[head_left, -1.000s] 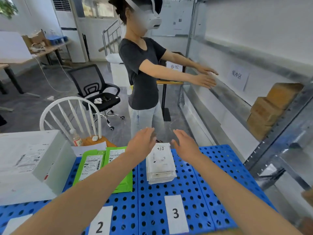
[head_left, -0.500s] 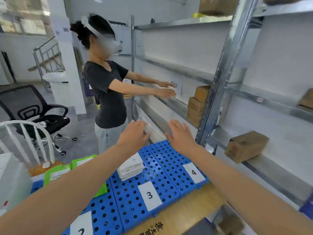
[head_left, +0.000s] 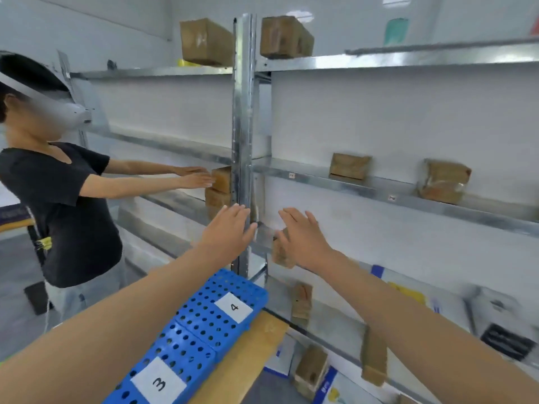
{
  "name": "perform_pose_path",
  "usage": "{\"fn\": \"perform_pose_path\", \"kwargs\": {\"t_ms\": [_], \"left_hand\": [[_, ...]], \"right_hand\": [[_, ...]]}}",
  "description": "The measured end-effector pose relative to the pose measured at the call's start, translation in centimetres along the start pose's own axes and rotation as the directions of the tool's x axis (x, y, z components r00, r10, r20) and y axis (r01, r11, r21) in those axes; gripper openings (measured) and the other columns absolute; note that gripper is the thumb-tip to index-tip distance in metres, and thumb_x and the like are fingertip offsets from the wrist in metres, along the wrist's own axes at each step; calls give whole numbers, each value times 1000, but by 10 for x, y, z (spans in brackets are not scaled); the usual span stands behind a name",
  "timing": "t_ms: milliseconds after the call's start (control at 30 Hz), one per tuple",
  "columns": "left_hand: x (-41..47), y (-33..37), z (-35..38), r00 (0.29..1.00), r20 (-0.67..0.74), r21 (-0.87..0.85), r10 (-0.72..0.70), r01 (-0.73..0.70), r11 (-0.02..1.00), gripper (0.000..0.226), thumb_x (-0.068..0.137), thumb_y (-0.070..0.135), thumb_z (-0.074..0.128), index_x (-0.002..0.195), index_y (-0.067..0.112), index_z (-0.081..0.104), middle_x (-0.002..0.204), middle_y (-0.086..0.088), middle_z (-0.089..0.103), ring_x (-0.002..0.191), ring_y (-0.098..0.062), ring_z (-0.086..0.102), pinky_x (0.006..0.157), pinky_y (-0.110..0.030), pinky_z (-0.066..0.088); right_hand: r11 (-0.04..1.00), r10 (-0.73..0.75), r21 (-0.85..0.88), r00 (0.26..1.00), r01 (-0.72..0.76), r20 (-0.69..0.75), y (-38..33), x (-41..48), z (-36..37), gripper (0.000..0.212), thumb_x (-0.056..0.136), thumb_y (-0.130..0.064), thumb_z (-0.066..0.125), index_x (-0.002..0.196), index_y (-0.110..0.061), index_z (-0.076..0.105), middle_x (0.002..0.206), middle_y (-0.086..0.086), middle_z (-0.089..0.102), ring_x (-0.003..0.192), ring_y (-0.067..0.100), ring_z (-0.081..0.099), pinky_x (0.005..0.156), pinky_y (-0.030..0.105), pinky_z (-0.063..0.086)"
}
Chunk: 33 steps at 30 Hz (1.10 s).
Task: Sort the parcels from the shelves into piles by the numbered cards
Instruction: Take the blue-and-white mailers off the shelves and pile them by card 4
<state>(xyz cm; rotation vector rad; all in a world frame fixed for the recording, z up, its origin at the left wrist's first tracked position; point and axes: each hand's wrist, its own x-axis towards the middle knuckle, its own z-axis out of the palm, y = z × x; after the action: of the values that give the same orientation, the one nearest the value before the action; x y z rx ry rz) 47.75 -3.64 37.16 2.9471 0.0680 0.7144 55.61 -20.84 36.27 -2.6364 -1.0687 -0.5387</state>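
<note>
I hold left hand (head_left: 227, 233) and right hand (head_left: 304, 242) out flat, fingers straight, empty, a gap between. Brown parcel (head_left: 280, 253) sits just beside the shelf post (head_left: 243, 126), one o'clock of card 4 (head_left: 234, 307).

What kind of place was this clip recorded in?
Likely a parcel sorting or stock room: metal shelving holds brown parcels, and a blue perforated board beside it carries numbered cards for piles.

Glossy metal shelves (head_left: 335, 180); seemingly matt cardboard parcels (head_left: 350, 166); blue plastic pallet (head_left: 204, 322)
</note>
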Motion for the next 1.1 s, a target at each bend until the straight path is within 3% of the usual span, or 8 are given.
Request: {"fn": "perform_pose_path", "kwargs": {"t_ms": [100,200,433,567,667,867,967,1100], "left_hand": [[32,44,7,995,-10,-64,97,-97,993,47,101,33,37,140,7,41,145,-8,43,136,-21,36,118,-31,13],[62,87,16,979,15,-80,203,-201,976,52,100,35,23,143,10,38,150,-8,37,140,-22,30,119,-35,18],[110,199,33,961,-43,-226,274,-277,934,48,102,38,36,144,15,38,151,-3,38,139,-20,33,113,-33,27],[145,257,50,917,-51,-234,395,-395,888,47,101,38,38,141,14,42,147,-4,42,137,-21,36,112,-34,30],[173,305,59,881,-79,-256,466,-470,845,44,100,35,40,136,10,46,140,-6,49,130,-22,42,108,-34,33],[220,413,72,770,-182,-214,612,-639,739,39,100,29,43,128,4,53,128,-10,57,124,-26,49,111,-31,21],[233,467,79,725,-204,-234,658,-689,686,41,100,29,43,132,5,50,134,-10,54,128,-24,45,112,-30,20],[246,537,89,711,-186,-318,679,-697,642,40,100,31,41,129,5,52,131,-10,55,119,-27,51,103,-33,35]], "right_hand": [[995,91,-39,996,-92,-23,43,-15,-27,51,102,-30,36,149,-12,27,156,3,26,147,17,16,120,38,3],[979,186,-76,981,-190,-51,87,-32,-54,51,103,-31,36,149,-12,26,157,4,26,147,17,17,120,37,3],[908,375,-145,917,-392,-136,183,-75,-109,52,102,-34,38,148,-12,29,154,6,32,145,21,22,121,39,8],[874,428,-177,889,-453,-162,240,-91,-136,54,102,-32,36,150,-9,27,157,6,27,147,19,16,122,36,3],[853,452,-186,869,-487,-202,283,-101,-156,52,101,-31,38,147,-8,31,153,8,32,143,20,24,120,36,6],[788,469,-273,826,-551,-314,363,-133,-204,50,101,-30,41,145,-7,35,149,8,37,142,19,27,119,38,8],[741,488,-315,798,-593,-354,399,-154,-229,49,100,-29,41,144,-7,36,148,7,39,141,18,29,118,36,7],[681,519,-343,757,-647,-396,447,-188,-263,46,100,-24,43,142,-7,39,147,5,41,141,16,30,118,35,6]]}}
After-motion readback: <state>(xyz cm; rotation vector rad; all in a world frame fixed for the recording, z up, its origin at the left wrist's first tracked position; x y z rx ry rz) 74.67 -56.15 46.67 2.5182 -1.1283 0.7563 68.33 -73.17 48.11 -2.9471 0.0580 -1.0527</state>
